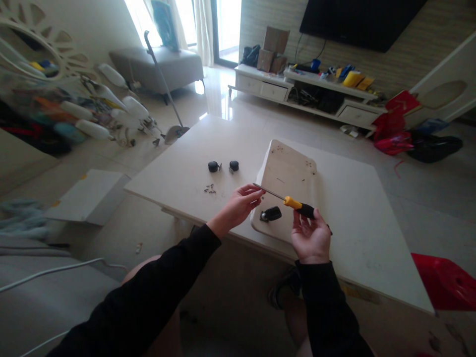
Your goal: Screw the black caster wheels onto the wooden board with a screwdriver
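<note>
My right hand (311, 238) is wrapped around the black end of a yellow-and-black screwdriver (293, 202), whose shaft points left. At the shaft's tip, the fingers of my left hand (243, 202) are pinched together; whatever sits between them is too small to make out. Below both hands, a pale rounded panel (288, 171) lies flat on the white table, with small holes near its far corners. A black caster (271, 213) rests at the panel's near left corner, its metal plate against the surface. Two more casters, one left (213, 166) and one right (233, 166), stand beside several loose screws (210, 189).
The white table (364, 213) spans the middle. A red plastic stool (444, 282) stands off its right corner, and a white box (91, 196) lies to the left. Farther back are a long-handled dustpan (175, 134), a grey bench (148, 69) and a cluttered TV cabinet (267, 90).
</note>
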A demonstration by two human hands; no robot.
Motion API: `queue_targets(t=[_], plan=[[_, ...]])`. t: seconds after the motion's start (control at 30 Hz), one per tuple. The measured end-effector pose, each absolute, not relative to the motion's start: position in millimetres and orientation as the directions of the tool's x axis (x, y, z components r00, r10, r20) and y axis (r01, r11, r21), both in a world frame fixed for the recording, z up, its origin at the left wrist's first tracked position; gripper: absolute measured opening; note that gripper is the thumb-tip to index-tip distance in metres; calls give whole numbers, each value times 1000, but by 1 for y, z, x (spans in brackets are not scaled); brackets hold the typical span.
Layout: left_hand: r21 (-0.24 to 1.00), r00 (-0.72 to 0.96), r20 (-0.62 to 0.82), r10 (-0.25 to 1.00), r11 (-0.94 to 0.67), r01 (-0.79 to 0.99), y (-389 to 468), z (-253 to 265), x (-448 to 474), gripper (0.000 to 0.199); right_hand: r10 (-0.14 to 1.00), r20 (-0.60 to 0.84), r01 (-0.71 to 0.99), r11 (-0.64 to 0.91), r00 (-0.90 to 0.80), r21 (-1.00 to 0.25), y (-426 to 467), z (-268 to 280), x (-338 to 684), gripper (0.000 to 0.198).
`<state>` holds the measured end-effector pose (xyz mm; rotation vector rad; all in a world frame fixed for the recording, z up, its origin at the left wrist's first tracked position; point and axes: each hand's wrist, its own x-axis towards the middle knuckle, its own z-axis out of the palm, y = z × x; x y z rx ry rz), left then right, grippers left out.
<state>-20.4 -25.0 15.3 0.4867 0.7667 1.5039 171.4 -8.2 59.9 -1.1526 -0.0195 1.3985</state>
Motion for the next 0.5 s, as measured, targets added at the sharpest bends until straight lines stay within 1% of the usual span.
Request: queue_targets(t=[0.1, 0.3, 0.5], plan=[[720, -90, -144, 985, 42, -693, -25, 15, -20, 34, 753, -602, -740, -242, 264, -627, -8, 58, 171, 6], [683, -84, -167, 982, 54, -728, -26, 17, -18, 37, 754, -606, -751, -240, 254, -615, -9, 61, 169, 8], [663, -75, -196, 978, 76, -744, -27, 18, -16, 39, 745, -617, -769, -231, 255, -597, -9, 66, 168, 15]])
